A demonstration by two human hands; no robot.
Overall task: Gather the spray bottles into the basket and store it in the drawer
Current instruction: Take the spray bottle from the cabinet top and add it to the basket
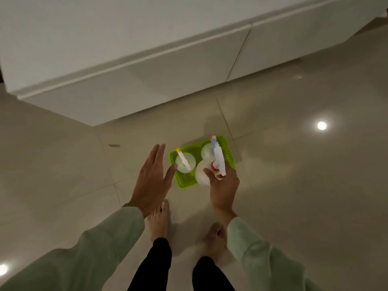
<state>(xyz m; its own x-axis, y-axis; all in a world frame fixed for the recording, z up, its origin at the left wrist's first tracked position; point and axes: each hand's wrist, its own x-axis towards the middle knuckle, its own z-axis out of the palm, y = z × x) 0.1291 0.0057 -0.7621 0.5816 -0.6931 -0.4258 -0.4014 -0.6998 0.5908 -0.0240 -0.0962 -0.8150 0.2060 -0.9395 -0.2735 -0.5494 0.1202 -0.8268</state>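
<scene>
A lime-green basket (184,182) sits on the tiled floor in front of my feet. Three pale spray bottles stand in it. One with a yellow nozzle (185,161) is at the left, one with a pink and blue nozzle (207,150) at the back. The red-collared bottle (202,173) is at the front right, and my right hand (223,185) grips its white trigger head. My left hand (152,179) hovers flat with fingers apart just left of the basket, its thumb near the yellow-nozzle bottle.
A low white cabinet with closed drawer fronts (136,80) runs across the floor beyond the basket. My bare feet (157,219) stand just behind the basket. A small dark scrap (114,145) lies on the tiles to the left.
</scene>
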